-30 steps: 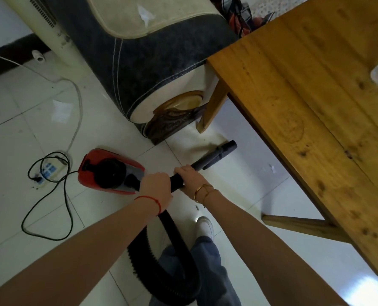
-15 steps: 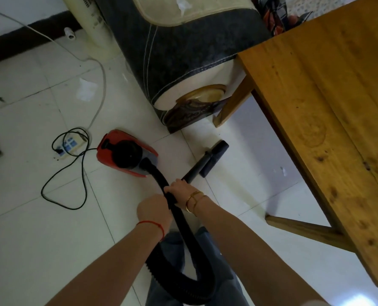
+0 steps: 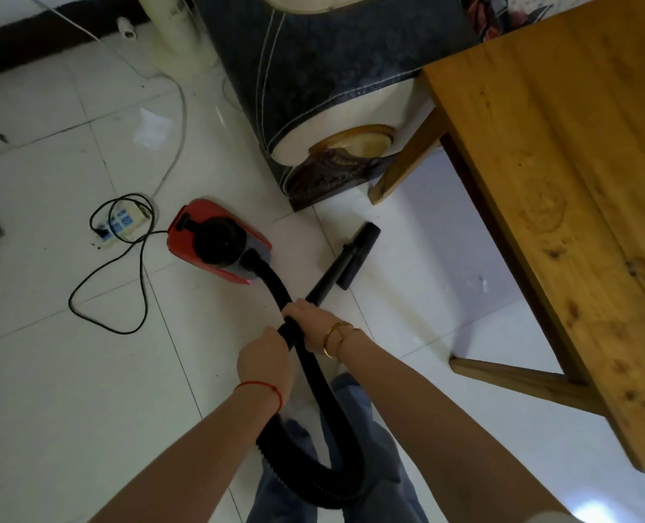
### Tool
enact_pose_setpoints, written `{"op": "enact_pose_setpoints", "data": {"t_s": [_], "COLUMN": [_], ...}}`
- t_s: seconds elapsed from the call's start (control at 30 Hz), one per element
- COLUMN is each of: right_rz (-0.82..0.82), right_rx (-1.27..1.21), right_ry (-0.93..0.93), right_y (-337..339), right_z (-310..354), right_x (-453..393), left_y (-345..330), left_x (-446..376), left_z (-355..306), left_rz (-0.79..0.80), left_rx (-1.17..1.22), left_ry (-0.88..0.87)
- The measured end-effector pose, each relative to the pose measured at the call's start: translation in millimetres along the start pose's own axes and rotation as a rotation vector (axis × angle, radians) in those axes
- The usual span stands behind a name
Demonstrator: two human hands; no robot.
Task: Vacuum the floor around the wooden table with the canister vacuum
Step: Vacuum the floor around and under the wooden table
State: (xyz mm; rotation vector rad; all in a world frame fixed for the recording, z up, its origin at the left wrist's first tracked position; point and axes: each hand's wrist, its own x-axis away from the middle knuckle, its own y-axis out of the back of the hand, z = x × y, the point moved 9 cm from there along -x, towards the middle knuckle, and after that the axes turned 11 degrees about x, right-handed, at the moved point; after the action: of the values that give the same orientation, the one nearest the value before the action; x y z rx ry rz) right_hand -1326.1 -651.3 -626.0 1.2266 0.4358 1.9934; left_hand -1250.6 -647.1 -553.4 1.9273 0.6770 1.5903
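Both hands are clenched around the black corrugated vacuum hose near the centre of the frame: the right hand, with gold bangles at the wrist, wraps it where it meets the stiff black wand, and the left hand, with a red thread at the wrist, grasps it just below.

The wand runs up and right to the black floor nozzle, which lies on the white tiled floor between the dark upholstered sofa end and the wooden desk along the right side. The red canister vacuum body sits left of the nozzle, and its thin black cord loops toward a white power strip at centre left.

The hose looks soft and springy, curling in a loop at bottom centre, so it probably steers poorly alone; the rigid wand is the better place for the grip. The canister seems small and light enough to trail when pulled, though the loose cord could snag. A small white scrap lies near the desk's edge.
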Motion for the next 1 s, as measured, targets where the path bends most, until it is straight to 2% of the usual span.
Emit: {"op": "enact_pose_setpoints", "data": {"t_s": [0.17, 0.27, 0.33, 0.4, 0.6, 0.8, 1.0], "right_rz": [-0.263, -0.221, -0.173, -0.189, -0.23, -0.234, -0.209], "right_rx": [-0.529, -0.86, -1.133, -1.28, -1.393, -1.504, -1.404], "right_ry": [-0.453, -0.627, -0.672, -0.684, -0.767, -0.746, -0.738], "right_y": [17, 5, -1, 3, 6, 6, 16], "right_z": [-23, -21, -12, -6, -8, -8, -12], "right_x": [39, 47, 46, 46, 52, 46, 26], "left_y": [23, 27, 25, 22, 12, 21, 30], "left_x": [-3, -2, 1, 4, 14, 17, 0], "left_z": [0, -13, -19, -24, -28, -19, -17], "left_rz": [-0.129, -0.161, -0.163, -0.169, -0.187, -0.207, -0.216], "left_rx": [-0.078, -0.268, -0.346, -0.398, -0.507, -0.136, -0.053], "left_ry": [-0.052, -0.101, -0.102, -0.093, -0.154, -0.164, -0.122]}}
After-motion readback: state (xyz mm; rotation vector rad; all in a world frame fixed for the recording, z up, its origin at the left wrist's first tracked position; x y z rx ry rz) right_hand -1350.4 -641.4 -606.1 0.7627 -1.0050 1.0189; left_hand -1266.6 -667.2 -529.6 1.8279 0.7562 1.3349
